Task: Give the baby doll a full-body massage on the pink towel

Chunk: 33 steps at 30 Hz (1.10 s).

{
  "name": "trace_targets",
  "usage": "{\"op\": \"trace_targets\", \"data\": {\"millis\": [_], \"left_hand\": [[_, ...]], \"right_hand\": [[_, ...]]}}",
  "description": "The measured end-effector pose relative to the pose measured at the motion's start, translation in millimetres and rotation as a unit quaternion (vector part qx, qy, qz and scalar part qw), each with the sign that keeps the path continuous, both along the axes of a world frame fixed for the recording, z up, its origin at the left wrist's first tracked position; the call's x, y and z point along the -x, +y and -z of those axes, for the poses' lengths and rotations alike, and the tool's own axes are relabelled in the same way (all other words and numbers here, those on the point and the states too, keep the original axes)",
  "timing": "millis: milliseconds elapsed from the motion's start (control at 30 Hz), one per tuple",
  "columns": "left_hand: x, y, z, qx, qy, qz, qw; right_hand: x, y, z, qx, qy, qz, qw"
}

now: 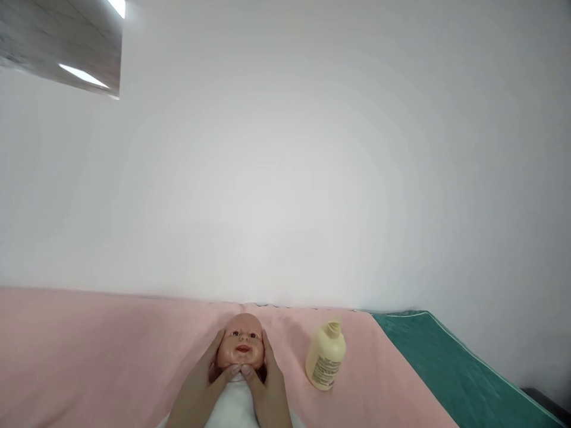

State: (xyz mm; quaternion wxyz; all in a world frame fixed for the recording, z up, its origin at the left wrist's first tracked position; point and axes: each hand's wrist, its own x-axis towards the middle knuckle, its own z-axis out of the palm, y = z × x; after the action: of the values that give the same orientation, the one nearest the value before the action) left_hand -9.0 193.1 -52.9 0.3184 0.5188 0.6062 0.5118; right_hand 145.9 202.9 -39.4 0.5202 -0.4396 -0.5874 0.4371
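Note:
A baby doll lies face up on the pink cloth, its body in white at the bottom edge of the view. My left hand cups one side of the doll's head, and my right hand cups the other side. Both thumbs meet under the doll's chin, with the fingers along its cheeks and ears. To the right of my right hand, a pale yellow pump bottle with a printed label stands on the cloth, apart from the hands.
The pink cloth covers most of the surface. A green sheet shows at the right. Behind stands a white wall, with a grey glossy panel at the upper left. A dark object is partly visible at the lower right edge.

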Motion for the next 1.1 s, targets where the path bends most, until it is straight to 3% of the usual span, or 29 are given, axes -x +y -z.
{"op": "trace_targets", "data": {"millis": [267, 533, 767, 967, 1100], "left_hand": [[3.2, -1.5, 6.2, 0.006, 0.009, 0.002, 1.0], [7.7, -7.3, -13.4, 0.046, 0.026, -0.005, 0.999], [8.6, -10.2, -22.7, 0.018, -0.012, 0.011, 1.0], [0.5, -3.5, -0.2, 0.001, -0.144, 0.035, 0.989], [-0.2, 1.1, 12.7, -0.011, -0.123, 0.042, 0.991]], "right_hand": [[-2.8, -2.0, -8.3, 0.034, -0.011, -0.014, 0.999], [-13.4, -4.3, -19.8, 0.077, 0.017, -0.045, 0.996], [-14.0, -1.7, -16.4, 0.079, 0.03, -0.046, 0.995], [-4.4, -3.9, -14.7, 0.058, 0.053, -0.064, 0.995], [-0.9, -7.4, -13.8, 0.04, 0.026, -0.036, 0.998]]}}
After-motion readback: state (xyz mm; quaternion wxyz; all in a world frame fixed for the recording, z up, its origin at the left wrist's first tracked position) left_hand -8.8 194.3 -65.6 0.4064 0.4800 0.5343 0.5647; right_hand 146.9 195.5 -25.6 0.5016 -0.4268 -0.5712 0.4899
